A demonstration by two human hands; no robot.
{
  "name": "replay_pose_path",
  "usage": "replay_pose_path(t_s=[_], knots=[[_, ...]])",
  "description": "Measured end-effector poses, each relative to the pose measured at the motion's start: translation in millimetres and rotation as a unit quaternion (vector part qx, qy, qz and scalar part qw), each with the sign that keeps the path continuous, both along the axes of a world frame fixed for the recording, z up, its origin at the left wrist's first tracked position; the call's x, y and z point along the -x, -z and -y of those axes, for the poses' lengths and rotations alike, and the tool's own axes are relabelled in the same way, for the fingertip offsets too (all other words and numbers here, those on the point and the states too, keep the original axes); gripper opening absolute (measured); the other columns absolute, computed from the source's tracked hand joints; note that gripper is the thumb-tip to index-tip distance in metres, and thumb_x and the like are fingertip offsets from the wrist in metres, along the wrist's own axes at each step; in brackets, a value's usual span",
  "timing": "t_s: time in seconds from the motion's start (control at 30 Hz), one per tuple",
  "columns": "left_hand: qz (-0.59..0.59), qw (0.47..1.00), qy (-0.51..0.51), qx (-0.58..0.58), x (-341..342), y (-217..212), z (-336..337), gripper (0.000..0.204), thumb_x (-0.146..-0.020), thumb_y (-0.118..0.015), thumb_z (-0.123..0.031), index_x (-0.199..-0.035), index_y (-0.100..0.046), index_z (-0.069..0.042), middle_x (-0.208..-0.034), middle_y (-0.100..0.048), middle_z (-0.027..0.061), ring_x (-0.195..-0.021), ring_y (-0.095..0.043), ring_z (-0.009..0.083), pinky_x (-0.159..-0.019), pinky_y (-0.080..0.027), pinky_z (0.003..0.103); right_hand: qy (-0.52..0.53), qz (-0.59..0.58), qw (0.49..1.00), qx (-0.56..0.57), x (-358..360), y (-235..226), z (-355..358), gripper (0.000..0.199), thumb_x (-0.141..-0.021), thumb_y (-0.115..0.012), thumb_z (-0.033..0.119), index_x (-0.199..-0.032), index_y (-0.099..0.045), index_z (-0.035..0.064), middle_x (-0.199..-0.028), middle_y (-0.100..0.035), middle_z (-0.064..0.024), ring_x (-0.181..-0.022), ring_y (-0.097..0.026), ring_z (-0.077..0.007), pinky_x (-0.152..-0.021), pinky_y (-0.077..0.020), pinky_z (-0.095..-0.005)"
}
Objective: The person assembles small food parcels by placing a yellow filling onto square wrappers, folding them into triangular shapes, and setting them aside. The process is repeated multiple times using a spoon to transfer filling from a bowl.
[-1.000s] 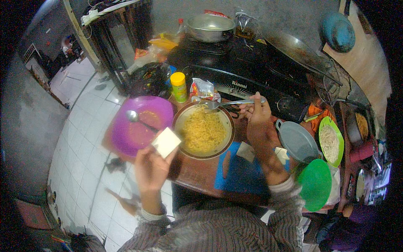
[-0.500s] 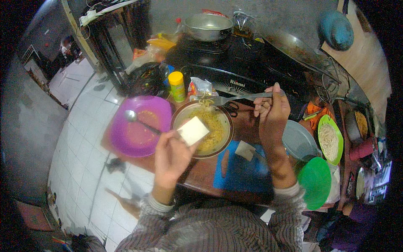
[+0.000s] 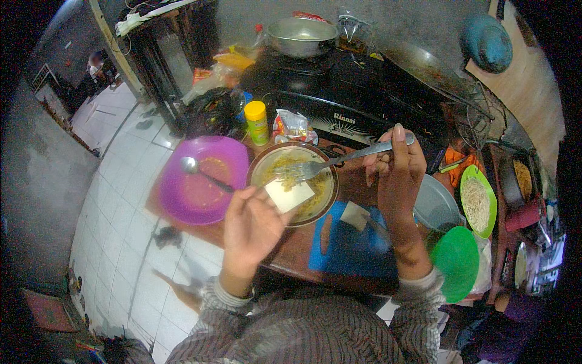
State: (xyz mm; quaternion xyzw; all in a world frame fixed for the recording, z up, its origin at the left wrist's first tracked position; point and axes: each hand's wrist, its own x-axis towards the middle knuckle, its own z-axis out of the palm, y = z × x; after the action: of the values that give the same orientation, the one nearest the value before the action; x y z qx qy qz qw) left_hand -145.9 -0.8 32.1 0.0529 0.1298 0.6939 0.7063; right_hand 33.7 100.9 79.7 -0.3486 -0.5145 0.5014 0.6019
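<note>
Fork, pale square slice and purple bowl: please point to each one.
fork [image 3: 315, 168], head view, on its tines over the noodles.
pale square slice [image 3: 290, 195], head view, its flat middle.
purple bowl [image 3: 182, 206], head view, inner wall.

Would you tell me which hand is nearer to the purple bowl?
Left. The left hand sits just beside the purple bowl; the right hand is beyond the noodle bowl.

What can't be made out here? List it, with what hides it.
- Head view: part of the noodle bowl is hidden by the pale square slice in the left hand.
- Grey pot: partly behind the right hand holding the fork.
- Far right clutter: cut by the rim.
</note>
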Motion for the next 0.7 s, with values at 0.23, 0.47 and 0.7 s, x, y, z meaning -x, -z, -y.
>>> replay_pose_path(t_s=[0.23, 0.47, 0.7], knots=[[0.010, 1.000, 0.011, 0.004, 0, -2, 1, 0.053, -0.085, -0.036, -0.025, -0.123, -0.030, 0.012, -0.128, -0.037, 0.0242, -0.121, -0.033, 0.0349, -0.104, -0.022, 0.043, 0.004, 0.100, 0.994, -0.050, 2, -6, 5, 0.028, -0.090, -0.041, 0.028, -0.082, -0.050, 0.0032, -0.054, -0.052, -0.0045, -0.043, -0.047, -0.0078, -0.040, -0.0365, -0.0210], [0.016, 1.000, 0.017, 0.004, 0, 1, -1, 0.053, -0.085, -0.037, -0.025, -0.124, -0.030, 0.011, -0.128, -0.037, 0.0228, -0.122, -0.033, 0.0339, -0.105, -0.022, 0.042, -0.038, 0.198, 0.967, -0.155, 6, -26, 14, 0.021, -0.091, -0.043, 0.019, -0.085, -0.052, 0.0012, -0.059, -0.055, -0.0054, -0.049, -0.054, -0.0102, -0.045, -0.0422, -0.0241], [0.016, 1.000, 0.020, 0.004, -1, 3, -1, 0.051, -0.085, -0.038, -0.025, -0.124, -0.033, 0.007, -0.129, -0.039, 0.0196, -0.121, -0.035, 0.0323, -0.103, -0.025, 0.042, -0.066, 0.252, 0.919, -0.296, 18, -44, 11, 0.020, -0.091, -0.043, 0.017, -0.082, -0.050, 0.0000, -0.060, -0.052, -0.0042, -0.050, -0.050, -0.0075, -0.045, -0.0388, -0.0204]])
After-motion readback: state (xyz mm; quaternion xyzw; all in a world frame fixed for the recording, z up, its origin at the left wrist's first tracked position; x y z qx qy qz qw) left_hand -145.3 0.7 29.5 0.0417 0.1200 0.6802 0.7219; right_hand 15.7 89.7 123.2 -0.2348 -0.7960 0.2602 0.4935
